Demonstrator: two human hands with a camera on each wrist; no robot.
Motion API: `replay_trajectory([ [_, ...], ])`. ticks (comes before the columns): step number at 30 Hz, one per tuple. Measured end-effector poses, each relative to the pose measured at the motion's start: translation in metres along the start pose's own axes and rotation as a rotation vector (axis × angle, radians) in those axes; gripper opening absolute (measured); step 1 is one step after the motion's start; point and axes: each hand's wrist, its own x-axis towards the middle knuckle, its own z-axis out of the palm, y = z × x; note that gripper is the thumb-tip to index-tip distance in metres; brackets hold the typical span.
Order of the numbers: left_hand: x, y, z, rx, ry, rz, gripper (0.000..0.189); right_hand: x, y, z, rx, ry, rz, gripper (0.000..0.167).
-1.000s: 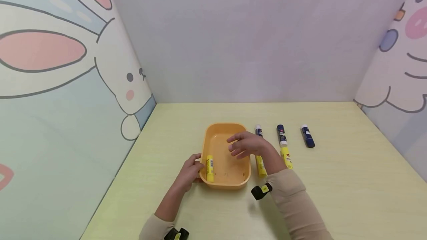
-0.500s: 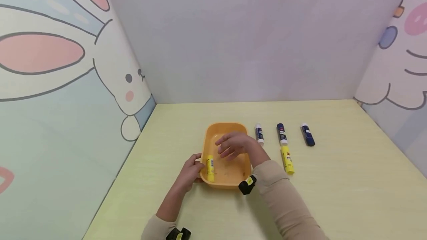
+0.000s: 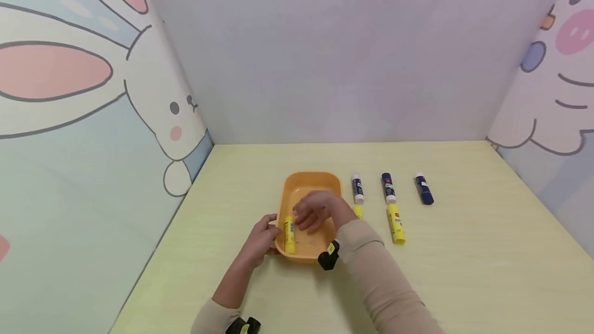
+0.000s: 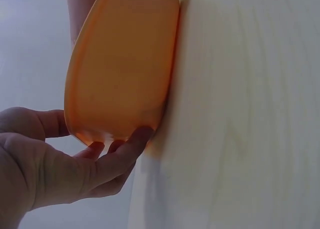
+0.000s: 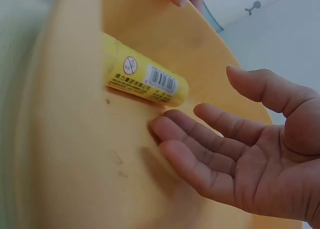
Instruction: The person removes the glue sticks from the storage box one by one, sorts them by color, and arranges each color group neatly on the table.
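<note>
An orange plastic tray (image 3: 310,175) sits on the table, and inside it along the left wall lies a yellow glue stick (image 3: 290,235). My left hand (image 3: 260,241) grips the tray's left side, thumb at the rim and fingers against the outer wall in the left wrist view. Over the tray's inside is my right hand (image 3: 316,211), its relaxed fingers holding nothing. In the right wrist view its fingertips (image 5: 172,149) are close to the end of the glue stick, whose barcode label faces up.
Right of the tray lie three dark blue and white glue sticks, left (image 3: 357,188), middle (image 3: 389,187) and right (image 3: 424,188). Below them are a yellow glue stick (image 3: 396,223) and another yellow one (image 3: 358,212), partly behind the right arm. Walls surround the table (image 3: 464,262).
My right hand has moved left and slightly down within the tray, nearer the yellow glue stick. The left hand keeps its grip on the tray, which stays in place.
</note>
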Motion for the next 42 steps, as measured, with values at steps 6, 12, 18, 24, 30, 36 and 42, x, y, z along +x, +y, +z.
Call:
replay_trajectory([
  [6,0.0,0.001,-0.002,0.0,-0.019,0.0,0.047,0.009,-0.003,0.008,0.046,0.006,0.052,0.038],
  [12,0.0,0.003,-0.003,0.005,-0.022,0.003,0.047,0.013,-0.006,0.01,0.094,0.039,0.033,0.038],
  [18,0.002,0.002,-0.004,0.003,-0.019,-0.004,0.047,0.018,-0.004,0.013,0.152,0.107,-0.023,0.046],
  [24,0.001,0.003,-0.003,0.003,-0.021,-0.011,0.047,0.019,-0.002,0.017,0.147,0.159,-0.059,0.049],
  [30,0.002,0.004,-0.003,-0.008,-0.024,-0.008,0.047,0.022,-0.001,0.016,0.15,0.175,-0.091,0.045],
  [36,0.002,0.003,-0.003,-0.003,-0.021,-0.002,0.047,0.024,0.0,0.017,0.168,0.183,-0.101,0.046],
  [42,0.001,0.003,-0.002,0.002,-0.016,-0.007,0.047,0.025,0.0,0.018,0.151,0.2,-0.1,0.028],
])
